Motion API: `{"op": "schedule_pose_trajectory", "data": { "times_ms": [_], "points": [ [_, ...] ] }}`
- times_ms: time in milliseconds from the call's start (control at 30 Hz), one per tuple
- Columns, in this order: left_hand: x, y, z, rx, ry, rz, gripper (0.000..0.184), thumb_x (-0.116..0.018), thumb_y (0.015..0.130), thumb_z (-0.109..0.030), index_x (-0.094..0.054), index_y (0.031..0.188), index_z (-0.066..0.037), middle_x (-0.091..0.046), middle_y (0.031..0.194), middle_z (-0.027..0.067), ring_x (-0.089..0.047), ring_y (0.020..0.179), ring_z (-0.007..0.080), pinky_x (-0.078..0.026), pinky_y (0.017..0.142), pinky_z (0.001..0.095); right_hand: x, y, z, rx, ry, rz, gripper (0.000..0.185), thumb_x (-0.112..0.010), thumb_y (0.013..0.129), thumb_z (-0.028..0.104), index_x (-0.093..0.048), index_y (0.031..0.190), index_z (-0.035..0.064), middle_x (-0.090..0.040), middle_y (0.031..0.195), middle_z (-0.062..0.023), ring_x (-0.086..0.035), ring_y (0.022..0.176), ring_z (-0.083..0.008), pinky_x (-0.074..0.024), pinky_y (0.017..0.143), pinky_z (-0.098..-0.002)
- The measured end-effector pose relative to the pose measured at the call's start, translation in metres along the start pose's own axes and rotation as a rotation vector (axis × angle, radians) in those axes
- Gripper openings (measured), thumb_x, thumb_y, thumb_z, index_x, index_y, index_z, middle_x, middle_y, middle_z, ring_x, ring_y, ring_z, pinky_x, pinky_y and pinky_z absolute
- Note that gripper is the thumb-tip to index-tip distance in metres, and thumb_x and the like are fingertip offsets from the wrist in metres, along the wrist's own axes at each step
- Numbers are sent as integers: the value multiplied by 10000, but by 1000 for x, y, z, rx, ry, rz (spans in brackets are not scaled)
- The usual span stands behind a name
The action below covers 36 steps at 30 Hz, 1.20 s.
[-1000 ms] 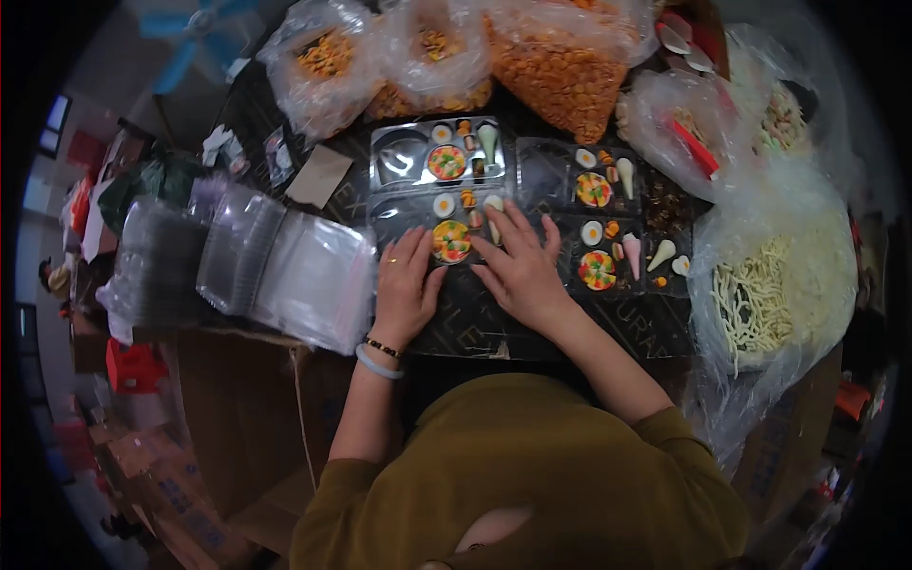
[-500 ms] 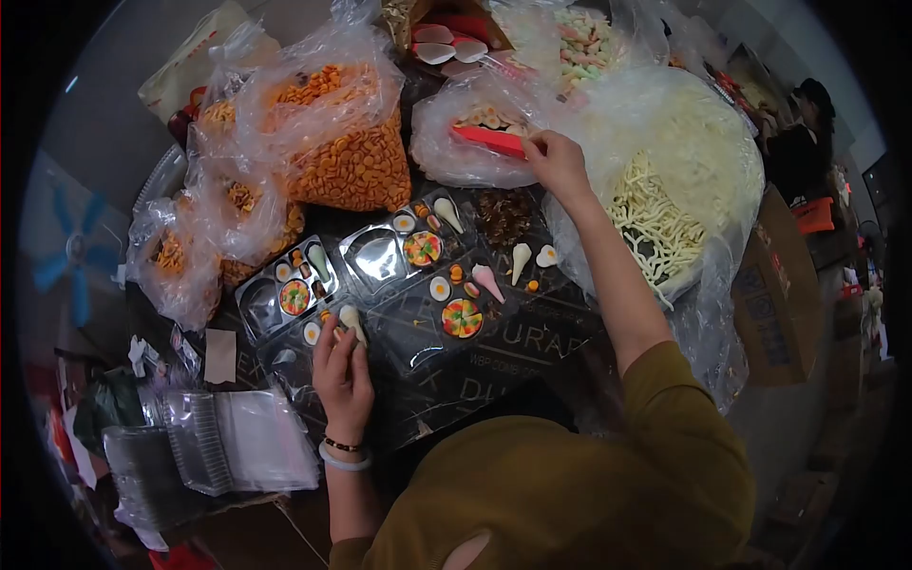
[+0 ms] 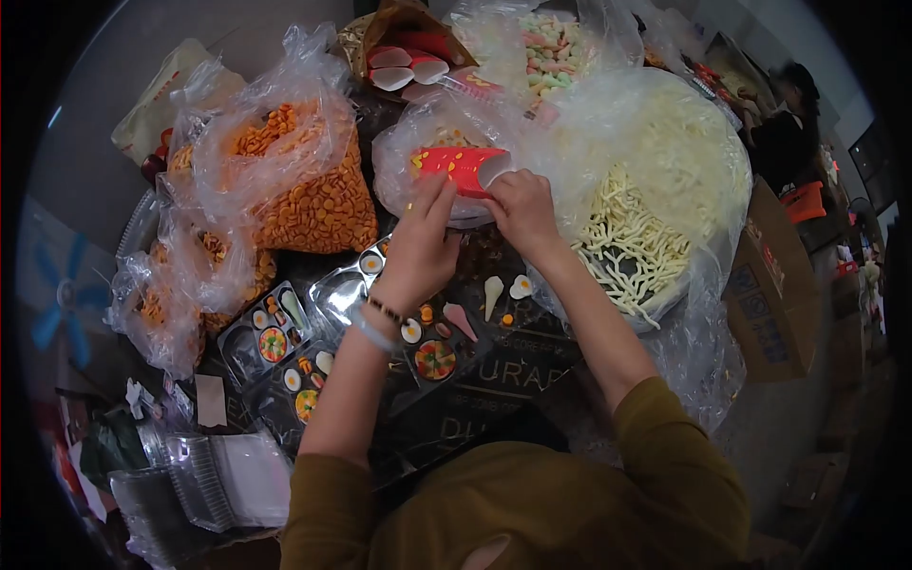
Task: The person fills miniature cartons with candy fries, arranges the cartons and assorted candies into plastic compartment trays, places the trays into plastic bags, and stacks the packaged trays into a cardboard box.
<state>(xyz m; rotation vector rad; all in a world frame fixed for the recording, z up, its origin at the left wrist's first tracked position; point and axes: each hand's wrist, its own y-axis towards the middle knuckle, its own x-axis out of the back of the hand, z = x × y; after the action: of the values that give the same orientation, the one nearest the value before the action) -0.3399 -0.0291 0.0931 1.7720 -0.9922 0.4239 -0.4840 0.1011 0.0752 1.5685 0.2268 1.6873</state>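
Two bare hands grip a red fries carton [image 3: 454,169] over the far half of a dark, letter-printed bench [image 3: 518,380]. The carton lies crosswise on its side, yellow marks showing, its pale mouth turned to the right. The left hand [image 3: 420,249] comes in from the near side, its fingers [image 3: 438,197] drawn together and clamped on the near edge toward the middle; its thumb is largely hidden. The right hand [image 3: 528,217] pinches the near rim at the carton's mouth, its fingers [image 3: 506,188] curled and closed on the board. The carton overlaps an open plastic bag [image 3: 392,160]; whether the two touch cannot be told.

Beyond it, more red cartons [image 3: 394,68] sit in a brown paper bag [image 3: 355,45]. A sack of pale sticks [image 3: 655,242] stands to the right, a sack of orange pieces [image 3: 313,214] to the left. Below the hands, partly covered by the left forearm, lie clear plastic trays [image 3: 237,353] bearing miniature pizzas [image 3: 435,361] and fried eggs [image 3: 410,331]. A white cone-shaped piece [image 3: 492,296] rests on the bench between the forearms.
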Motion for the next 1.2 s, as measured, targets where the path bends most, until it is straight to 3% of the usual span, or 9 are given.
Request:
{"op": "schedule_pose_trajectory", "data": {
  "times_ms": [133, 233, 333, 367, 467, 867, 967, 1100, 1200],
  "points": [
    [-35, 68, 35, -200, 66, 151, 752, -771, 630, -164, -429, 1287, -28, -487, 1280, 197, -460, 1204, 366, -375, 1009, 423, 17, -4, 5, 180, -26, -27, 196, -717, 715, 120, -655, 897, 78, -617, 926, -41, -574, 893, -252, -405, 836, -386],
    [-45, 86, 41, -137, -176, 291, 793, -799, 586, -216, -442, 1270, -31, -503, 1229, 196, -490, 1145, 373, -410, 966, 413, 29, -6, 1, 106, 157, -161, 212, -731, 729, 133, -657, 914, 61, -622, 960, -59, -593, 898, -231, -442, 802, -366],
    [-49, 84, 35, -170, -131, 241, 774, -804, 583, -221, -458, 1251, -36, -521, 1173, 184, -512, 1092, 376, -432, 931, 410, 35, -8, -7, -365, 289, -281, 231, -741, 763, 151, -647, 932, 24, -632, 941, -86, -620, 811, -168, -483, 686, -300],
    [-51, 83, 32, -158, -131, 239, 763, -810, 579, -230, -470, 1238, -53, -532, 1134, 179, -528, 1062, 375, -451, 895, 412, 27, -7, -17, -523, 441, -210, 235, -744, 789, 171, -642, 899, -10, -642, 813, -75, -601, 672, -101, -469, 569, -232],
    [-45, 85, 21, -91, -114, 289, 802, -829, 578, -229, -461, 1273, -67, -517, 1188, 162, -525, 1096, 353, -443, 928, 400, 19, -3, -37, -762, 816, 25, 216, -724, 814, 162, -641, 861, -31, -619, 685, -47, -578, 597, -74, -459, 547, -209],
    [-20, 77, 18, -191, -175, 255, 847, -784, 667, -207, -363, 1375, -10, -438, 1344, 188, -459, 1218, 325, -378, 1018, 393, 51, -58, -51, -802, 899, -347, 143, -653, 866, 81, -657, 968, -20, -644, 750, -1, -543, 609, -29, -416, 529, -176],
    [-37, 51, -41, 455, -930, 281, 713, -726, 808, -145, -333, 1376, 32, -559, 1166, 150, -574, 1049, 193, -479, 885, 303, 54, -81, -38, -869, 1214, -225, 150, -643, 874, 83, -652, 990, -12, -651, 806, -13, -569, 671, -41, -438, 560, -181],
    [-76, 32, -64, 732, -1358, 305, 485, -695, 830, -75, -450, 1231, 42, -599, 1087, 108, -619, 932, 163, -529, 814, 288, 64, -96, -53, -866, 1189, -34, 217, -582, 928, 172, -636, 1030, -11, -651, 826, -24, -584, 686, -66, -462, 593, -209],
    [-107, 30, -76, 767, -1401, 370, 407, -708, 814, -68, -505, 1151, 37, -613, 1054, 108, -627, 918, 169, -534, 809, 296, 68, -125, -131, -824, 600, -78, 241, -572, 926, 202, -638, 1063, 15, -659, 810, -46, -605, 705, -93, -480, 624, -231]
  ]
}}
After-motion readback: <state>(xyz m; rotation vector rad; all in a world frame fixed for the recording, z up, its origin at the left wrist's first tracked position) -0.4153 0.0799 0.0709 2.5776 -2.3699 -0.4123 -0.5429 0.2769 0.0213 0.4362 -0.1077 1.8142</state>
